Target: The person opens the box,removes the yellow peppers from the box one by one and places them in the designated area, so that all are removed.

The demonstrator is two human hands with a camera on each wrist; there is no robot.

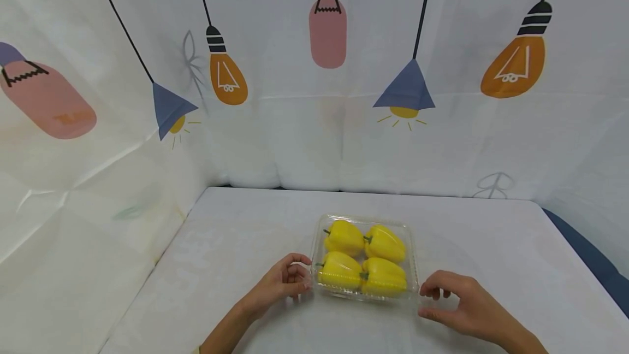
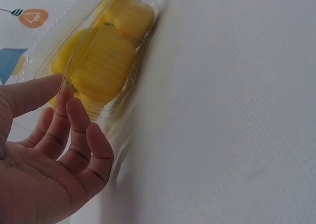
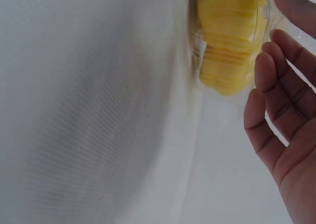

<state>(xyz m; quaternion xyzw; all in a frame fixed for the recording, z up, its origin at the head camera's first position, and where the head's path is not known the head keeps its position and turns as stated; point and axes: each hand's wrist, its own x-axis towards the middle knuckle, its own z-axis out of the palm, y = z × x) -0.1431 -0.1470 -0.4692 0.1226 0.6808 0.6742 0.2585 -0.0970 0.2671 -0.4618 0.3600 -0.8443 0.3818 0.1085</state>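
A clear plastic clamshell container [image 1: 366,295] lies closed on the table, holding several yellow bell peppers [image 1: 344,238] with green stems. At its left edge, my left hand [image 1: 285,278] pinches the rim between thumb and fingertips; the left wrist view shows the remaining fingers loosely curled beside the container. My right hand [image 1: 459,302] is just off the container's right edge, thumb and fingers apart and loosely bent. In the right wrist view, the right fingers [image 3: 266,70] are close to the clear side wall, and I cannot tell whether they touch it.
The white tabletop [image 1: 255,217] runs back to a white curtain [image 1: 295,146] printed with hanging lamps and bulbs. The same white sheeting hangs along the left side. Dark blue material [image 1: 585,245] shows beyond the table's right edge.
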